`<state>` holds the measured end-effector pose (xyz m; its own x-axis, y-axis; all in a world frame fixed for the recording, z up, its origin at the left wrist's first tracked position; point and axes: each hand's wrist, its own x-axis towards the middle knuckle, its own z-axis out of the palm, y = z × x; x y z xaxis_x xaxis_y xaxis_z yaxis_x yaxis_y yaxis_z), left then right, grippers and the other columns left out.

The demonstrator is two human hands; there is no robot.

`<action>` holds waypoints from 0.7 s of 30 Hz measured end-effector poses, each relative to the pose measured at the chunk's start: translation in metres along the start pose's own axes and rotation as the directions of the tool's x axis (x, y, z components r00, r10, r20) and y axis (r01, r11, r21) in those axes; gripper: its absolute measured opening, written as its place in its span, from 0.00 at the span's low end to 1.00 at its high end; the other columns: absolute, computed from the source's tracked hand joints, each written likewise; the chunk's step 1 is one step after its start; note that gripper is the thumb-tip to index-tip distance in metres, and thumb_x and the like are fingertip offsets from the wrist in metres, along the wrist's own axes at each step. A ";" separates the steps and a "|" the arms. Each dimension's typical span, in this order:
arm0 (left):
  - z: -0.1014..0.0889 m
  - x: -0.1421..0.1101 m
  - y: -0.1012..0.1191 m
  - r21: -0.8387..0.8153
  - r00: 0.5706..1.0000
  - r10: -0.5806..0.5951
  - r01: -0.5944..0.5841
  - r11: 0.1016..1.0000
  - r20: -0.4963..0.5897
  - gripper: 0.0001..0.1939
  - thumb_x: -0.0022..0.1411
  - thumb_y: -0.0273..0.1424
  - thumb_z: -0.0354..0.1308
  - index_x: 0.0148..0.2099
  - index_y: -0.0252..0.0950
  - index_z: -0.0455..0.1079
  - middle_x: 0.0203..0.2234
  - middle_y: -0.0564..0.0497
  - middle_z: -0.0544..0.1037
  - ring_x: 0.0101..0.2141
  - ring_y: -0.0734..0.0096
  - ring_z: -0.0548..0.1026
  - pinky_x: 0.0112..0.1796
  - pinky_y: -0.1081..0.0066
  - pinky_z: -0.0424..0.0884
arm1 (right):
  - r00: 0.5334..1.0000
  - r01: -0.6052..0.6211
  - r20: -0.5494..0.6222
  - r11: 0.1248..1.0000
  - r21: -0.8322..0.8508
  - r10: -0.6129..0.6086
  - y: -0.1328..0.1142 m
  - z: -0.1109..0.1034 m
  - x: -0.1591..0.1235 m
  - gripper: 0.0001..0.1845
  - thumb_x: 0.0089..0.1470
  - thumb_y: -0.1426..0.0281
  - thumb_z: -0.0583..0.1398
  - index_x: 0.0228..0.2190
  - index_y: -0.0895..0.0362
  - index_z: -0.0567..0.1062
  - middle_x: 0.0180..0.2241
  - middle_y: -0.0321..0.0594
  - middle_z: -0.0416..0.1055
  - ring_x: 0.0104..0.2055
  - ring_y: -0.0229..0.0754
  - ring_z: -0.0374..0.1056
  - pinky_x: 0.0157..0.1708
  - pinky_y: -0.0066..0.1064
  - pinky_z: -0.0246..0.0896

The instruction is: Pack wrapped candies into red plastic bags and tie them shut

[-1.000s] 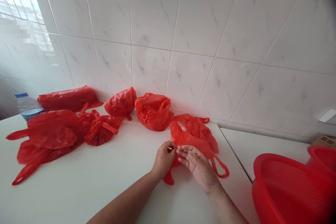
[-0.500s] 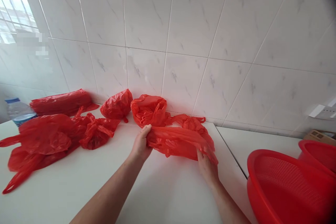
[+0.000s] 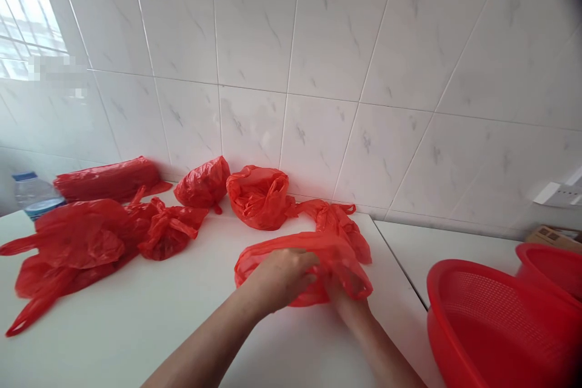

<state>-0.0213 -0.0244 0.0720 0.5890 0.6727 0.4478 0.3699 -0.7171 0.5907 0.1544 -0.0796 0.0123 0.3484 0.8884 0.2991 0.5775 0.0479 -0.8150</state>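
A thin red plastic bag (image 3: 268,250) is spread over the white table in front of me, its mouth loosely open toward me. My left hand (image 3: 288,273) reaches across it with fingers curled in on the film. Behind a translucent fold of the same bag, my right hand (image 3: 343,294) is closed on its right end; the fingertips are partly hidden. Just beyond lies a crumpled red bag (image 3: 336,221), and an open, rounded red bag (image 3: 258,197) with more plastic inside sits by the wall.
Left are a knotted red bag (image 3: 168,233), a flattened red bag (image 3: 82,236), a rolled red bundle (image 3: 109,179), a smaller red bundle (image 3: 204,182) and a water bottle (image 3: 34,194). Red plastic baskets (image 3: 459,273) stand right, past a table seam (image 3: 400,264). Behind is a tiled wall (image 3: 254,42).
The held bag has come lower and nearer, and its mouth has spread. My left hand has moved right from the bag's left end to its middle. My right hand is now more covered by film.
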 end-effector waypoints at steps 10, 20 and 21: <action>-0.003 0.004 -0.051 0.475 0.983 -0.161 0.101 0.874 0.088 0.25 0.39 0.17 0.60 0.43 0.40 0.72 0.43 0.40 0.72 0.49 0.41 0.66 0.48 0.44 0.57 | 0.919 0.149 0.394 0.935 -0.322 -0.011 -0.028 -0.016 -0.014 0.16 0.31 0.81 0.57 0.24 0.50 0.74 0.19 0.32 0.69 0.18 0.38 0.61 0.17 0.26 0.46; 0.027 -0.009 -0.037 0.433 0.896 -0.127 -0.077 0.898 0.425 0.49 0.35 0.30 0.68 0.62 0.47 0.59 0.60 0.37 0.62 0.60 0.32 0.56 0.51 0.40 0.58 | 0.979 0.086 0.201 0.973 -0.214 -0.042 -0.026 0.002 -0.007 0.17 0.54 0.67 0.55 0.46 0.46 0.73 0.39 0.38 0.76 0.41 0.47 0.72 0.36 0.35 0.64; 0.027 -0.011 -0.037 0.432 0.888 -0.127 -0.087 0.898 0.442 0.51 0.35 0.30 0.68 0.64 0.47 0.56 0.62 0.36 0.59 0.59 0.32 0.58 0.51 0.40 0.59 | 0.987 0.063 0.160 0.973 -0.221 -0.028 -0.017 0.001 -0.002 0.17 0.52 0.66 0.57 0.45 0.48 0.73 0.40 0.40 0.76 0.43 0.49 0.71 0.38 0.36 0.64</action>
<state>-0.0221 -0.0106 0.0271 0.7937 0.6077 0.0260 0.5914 -0.7809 0.2010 0.1432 -0.0818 0.0251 0.2097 0.9482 0.2387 0.7470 0.0022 -0.6648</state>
